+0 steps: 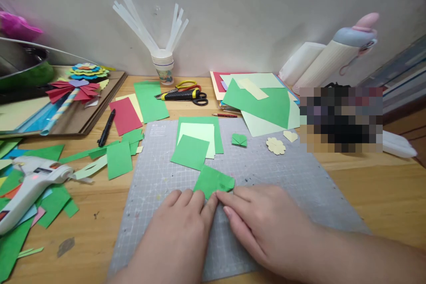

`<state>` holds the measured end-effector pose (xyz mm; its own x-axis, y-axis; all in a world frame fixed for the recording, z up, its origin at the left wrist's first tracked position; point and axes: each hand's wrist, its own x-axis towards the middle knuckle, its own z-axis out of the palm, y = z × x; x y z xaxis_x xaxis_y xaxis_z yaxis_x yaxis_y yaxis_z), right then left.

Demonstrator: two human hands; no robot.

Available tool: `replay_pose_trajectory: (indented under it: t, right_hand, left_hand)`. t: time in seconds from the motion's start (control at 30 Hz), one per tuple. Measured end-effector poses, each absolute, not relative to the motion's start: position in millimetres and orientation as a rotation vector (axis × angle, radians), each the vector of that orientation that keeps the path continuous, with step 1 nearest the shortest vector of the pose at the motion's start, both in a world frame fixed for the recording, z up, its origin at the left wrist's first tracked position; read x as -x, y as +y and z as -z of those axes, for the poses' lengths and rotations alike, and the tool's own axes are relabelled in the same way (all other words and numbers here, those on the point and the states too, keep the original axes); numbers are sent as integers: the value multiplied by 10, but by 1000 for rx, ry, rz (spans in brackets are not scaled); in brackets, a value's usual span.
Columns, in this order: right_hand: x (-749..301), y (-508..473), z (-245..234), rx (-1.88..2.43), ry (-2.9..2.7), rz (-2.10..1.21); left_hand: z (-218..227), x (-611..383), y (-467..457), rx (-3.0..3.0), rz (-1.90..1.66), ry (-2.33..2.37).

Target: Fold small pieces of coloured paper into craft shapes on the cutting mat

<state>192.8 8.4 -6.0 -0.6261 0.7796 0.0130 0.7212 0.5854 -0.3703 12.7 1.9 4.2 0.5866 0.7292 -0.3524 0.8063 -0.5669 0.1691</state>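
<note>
A green sheet of paper (213, 180) lies on the grey cutting mat (159, 213), its right corner seemingly folded over. My left hand (179, 226) bears down on its near edge, fingers bent, index fingertip on the paper. From the other side, my right hand (266, 222) presses the same edge with its index finger, the thumb curled below. Both index fingertips almost meet, and they cover part of the near edge. Just beyond lies a green square (190, 151) on pale green sheets (199, 131). A small folded green heart shape (239, 140) rests farther right.
A cream paper flower (276, 145) and cream heart (290, 136) lie on the mat's right. Left are a glue gun (36, 177), paper scraps and a black pen (107, 127). Scissors (199, 96), a cutter (178, 95) and cups of glue sticks (164, 69) stand behind.
</note>
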Motion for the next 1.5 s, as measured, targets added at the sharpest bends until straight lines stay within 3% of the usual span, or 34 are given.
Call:
replay_pose_trajectory:
  t: [0.57,0.77,1.5]
  right_hand:
    - [-1925,108,2,1605,-2796,-318]
    - [-1938,80,18,1442,-2704,-279]
    - [-1954,194,90,1528,-2724,-482]
  left_hand:
    - [-71,-152,14,-2504,368,1235]
    - [-44,-196,6,-2576,415,1086]
    - [-17,-91,20,-2583,280,1187]
